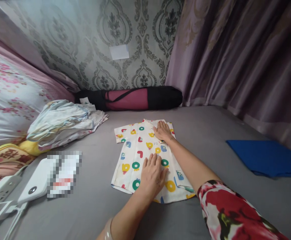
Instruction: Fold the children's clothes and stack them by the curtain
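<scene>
Both hands lie open, palms down and fingers extended, pressing on cloth with nothing grasped. The left hand (153,171) rests on the near middle of a short-sleeved white shirt (145,145) with a coloured letter print; the right hand (163,131) lies by its collar at the far right. The shirt sits mid-scene on a grey sheet (92,200), collar to the far side, hem nearest. Smoothing seems to be the step: flat palms, light pressure and strokes outward from the middle should work best, one hand anchoring so the cloth does not slide. The near right corner looks turned over and probably wants the most care; the right forearm crosses that side, so how the sleeve lies there I cannot tell.

Around it, from the left: a yellow plush cushion (7,155), a white power strip (4,193) and a power bank (39,178), with a crumpled pile of pale cloths (62,120) beyond. A long black-and-maroon bag (129,100) lies against the far wall. At the right, a folded blue cloth (265,158) lies well apart from the shirt, before purple curtains (210,60). None of these touches the shirt.
</scene>
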Available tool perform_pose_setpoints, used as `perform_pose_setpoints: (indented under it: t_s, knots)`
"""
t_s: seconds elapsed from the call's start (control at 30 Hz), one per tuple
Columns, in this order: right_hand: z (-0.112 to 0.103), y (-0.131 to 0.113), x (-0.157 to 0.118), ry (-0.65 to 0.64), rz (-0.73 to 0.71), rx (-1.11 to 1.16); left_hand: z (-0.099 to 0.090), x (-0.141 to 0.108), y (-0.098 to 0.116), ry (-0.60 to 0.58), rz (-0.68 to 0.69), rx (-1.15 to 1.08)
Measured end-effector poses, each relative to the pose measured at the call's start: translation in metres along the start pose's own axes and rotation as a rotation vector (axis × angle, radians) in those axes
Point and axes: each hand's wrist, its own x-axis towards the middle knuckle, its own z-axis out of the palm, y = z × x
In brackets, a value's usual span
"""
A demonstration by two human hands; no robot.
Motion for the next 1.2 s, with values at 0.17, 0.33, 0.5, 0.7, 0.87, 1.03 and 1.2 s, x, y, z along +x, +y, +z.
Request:
perform_pose_setpoints:
  t_s: [0.17, 0.33, 0.5, 0.7, 0.87, 1.03, 1.2]
  knots:
    - [-0.008, 0.001, 0.002, -0.068, 0.024, 0.011, -0.004, -0.001, 0.002, 0.033, 0.014, 0.029]
    - [-0.017, -0.019, 0.002, 0.012, -0.183, 0.039, -0.004, -0.001, 0.000, 0.030, -0.011, 0.020]
    - [-0.004, -0.037, 0.004, -0.016, -0.378, 0.047, 0.002, 0.001, -0.004, 0.015, -0.084, 0.040]
    - [0.000, -0.038, 0.014, -0.088, -0.277, 0.055, 0.002, 0.001, -0.003, -0.030, -0.118, 0.016]
    - [-0.005, -0.054, 0.025, -0.056, -0.327, 0.032, -0.004, 0.000, 0.002, -0.053, -0.146, -0.010]
    - [0.005, -0.063, 0.032, -0.089, -0.325, 0.048, -0.006, 0.001, 0.002, -0.040, -0.144, 0.005]
    - [-0.004, -0.061, 0.029, -0.161, -0.311, 0.143, 0.001, 0.001, -0.001, -0.015, -0.131, 0.050]
